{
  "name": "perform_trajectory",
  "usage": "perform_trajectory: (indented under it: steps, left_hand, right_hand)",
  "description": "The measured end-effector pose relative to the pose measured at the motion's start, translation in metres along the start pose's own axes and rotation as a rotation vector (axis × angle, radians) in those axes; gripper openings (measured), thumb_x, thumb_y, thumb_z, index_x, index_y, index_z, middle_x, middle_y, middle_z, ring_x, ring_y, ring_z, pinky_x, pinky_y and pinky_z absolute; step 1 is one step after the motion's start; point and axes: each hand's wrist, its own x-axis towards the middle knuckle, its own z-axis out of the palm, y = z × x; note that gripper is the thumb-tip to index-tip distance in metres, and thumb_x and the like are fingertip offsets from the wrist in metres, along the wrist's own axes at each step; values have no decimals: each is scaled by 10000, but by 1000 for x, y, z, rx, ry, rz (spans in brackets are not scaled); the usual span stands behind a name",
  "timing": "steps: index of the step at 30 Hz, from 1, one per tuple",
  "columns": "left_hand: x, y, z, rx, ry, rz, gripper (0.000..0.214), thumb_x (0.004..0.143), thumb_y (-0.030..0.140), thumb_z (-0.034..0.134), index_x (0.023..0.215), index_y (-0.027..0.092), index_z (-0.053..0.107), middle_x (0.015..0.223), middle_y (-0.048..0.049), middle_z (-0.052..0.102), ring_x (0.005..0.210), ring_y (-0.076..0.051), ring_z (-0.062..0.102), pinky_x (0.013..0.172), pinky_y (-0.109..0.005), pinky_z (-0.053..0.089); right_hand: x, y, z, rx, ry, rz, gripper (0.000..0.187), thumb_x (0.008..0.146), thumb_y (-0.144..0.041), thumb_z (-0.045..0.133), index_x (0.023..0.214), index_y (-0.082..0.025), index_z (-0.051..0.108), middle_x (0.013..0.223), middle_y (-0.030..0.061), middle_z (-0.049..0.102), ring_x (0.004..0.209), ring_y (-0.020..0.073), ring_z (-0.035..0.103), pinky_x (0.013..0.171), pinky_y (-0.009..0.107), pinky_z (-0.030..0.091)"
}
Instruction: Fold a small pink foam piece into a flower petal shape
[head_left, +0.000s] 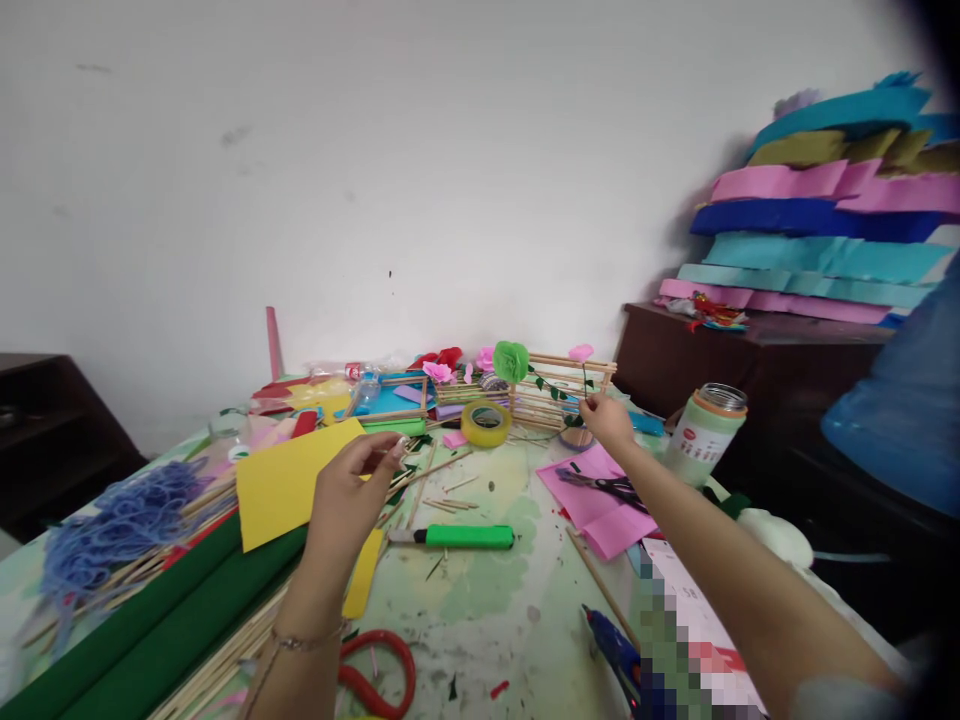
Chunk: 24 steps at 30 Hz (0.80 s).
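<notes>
The right hand's (609,422) fingers (592,406) pinch the thin dark stem (584,380) of a pink paper flower (581,352), held upright against the stick frame (559,392) at the back of the desk (487,600). The left hand's (346,492) fingers (379,452) are closed on a thin piece (400,450), too small to name, beside the yellow sheet (281,485). Just right of the right forearm stands a pale green bottle (703,440) with a clear cap; its contents cannot be seen. A tape roll (486,423) and a green knife (461,537) lie between the hands.
</notes>
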Motion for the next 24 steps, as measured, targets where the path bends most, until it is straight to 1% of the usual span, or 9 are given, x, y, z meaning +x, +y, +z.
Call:
perform_trajectory:
  steps: [5, 10, 14, 18, 22, 24]
  left_hand:
    - [0, -2, -3, 11, -18, 0, 322, 773, 502, 646, 871, 203, 713, 703, -19, 709, 672, -189, 680, 668, -288, 542]
    - [3, -5, -4, -5, -15, -22, 317, 761, 492, 660, 871, 201, 715, 713, -22, 711, 687, -194, 688, 667, -288, 552]
    - [3, -4, -2, 7, -29, -46, 332, 768, 503, 646, 886, 201, 714, 725, -23, 714, 702, -198, 686, 684, -294, 542]
    - [1, -2, -2, 13, -38, -47, 350, 760, 513, 638, 894, 199, 715, 705, -21, 705, 704, -200, 676, 679, -296, 533]
    - [0, -2, 0, 18, -36, -38, 351, 760, 508, 629, 887, 193, 718, 730, -30, 707, 700, -197, 665, 680, -301, 526]
    - [-1, -4, 4, 14, -62, -22, 347, 770, 504, 625, 888, 191, 718, 759, -36, 712, 697, -193, 663, 681, -300, 524]
  right_hand:
    - [-7, 3, 26, 78, -11, 58, 280, 945, -352, 566, 1160, -176, 605, 1173, 79, 629, 987, 195, 637, 849, 398, 550]
    - [-11, 14, 40, 170, -31, 101, 285, 942, -348, 572, 1170, -179, 600, 1181, 79, 625, 994, 197, 636, 845, 395, 551]
    - [-10, 20, 44, 228, -46, 132, 288, 941, -350, 575, 1168, -175, 600, 1174, 78, 627, 987, 197, 638, 840, 395, 552]
    - [-9, 21, 44, 293, -29, 125, 299, 937, -347, 581, 1180, -173, 594, 1185, 81, 622, 1000, 202, 635, 848, 404, 550]
    - [-11, 15, 42, 371, 32, 79, 310, 934, -346, 586, 1186, -165, 591, 1188, 81, 620, 1005, 209, 634, 849, 412, 550]
    - [-16, 8, 39, 418, 80, 21, 314, 934, -347, 585, 1192, -167, 588, 1196, 81, 616, 1008, 211, 633, 850, 412, 551]
